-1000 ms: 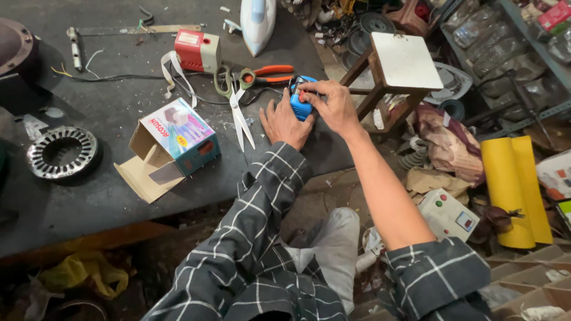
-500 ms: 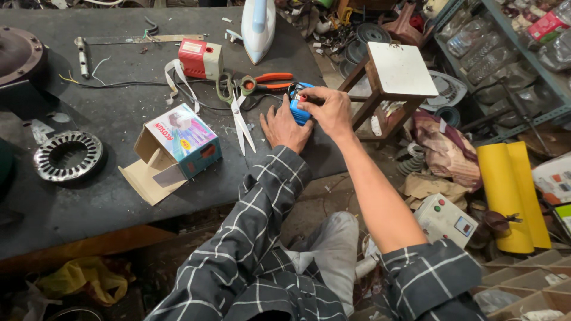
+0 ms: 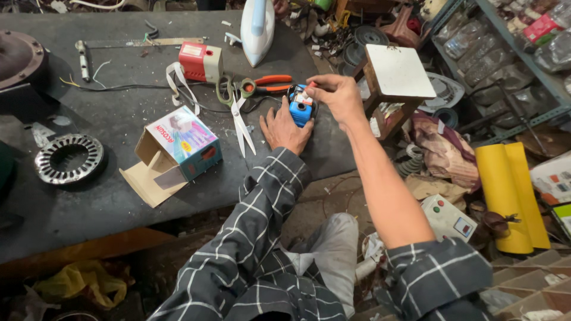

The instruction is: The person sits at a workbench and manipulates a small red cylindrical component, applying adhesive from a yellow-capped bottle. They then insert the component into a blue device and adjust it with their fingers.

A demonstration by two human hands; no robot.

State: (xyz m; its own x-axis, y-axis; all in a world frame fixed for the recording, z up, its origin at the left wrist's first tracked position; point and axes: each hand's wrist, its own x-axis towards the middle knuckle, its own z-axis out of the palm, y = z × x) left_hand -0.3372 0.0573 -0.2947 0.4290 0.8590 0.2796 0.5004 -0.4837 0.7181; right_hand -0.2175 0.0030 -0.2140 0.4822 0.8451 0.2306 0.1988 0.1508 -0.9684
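Left hand [image 3: 284, 129] steadies blue device [image 3: 301, 107] from its near-left side; right hand [image 3: 338, 95] pinches a small red tool [image 3: 311, 87] onto its top

A small blue device [image 3: 301, 106] with dark parts and a round opening on its top face stands on the dark table near its front edge, just right of the scissors. One side is hidden behind a hand; details are too small to tell.
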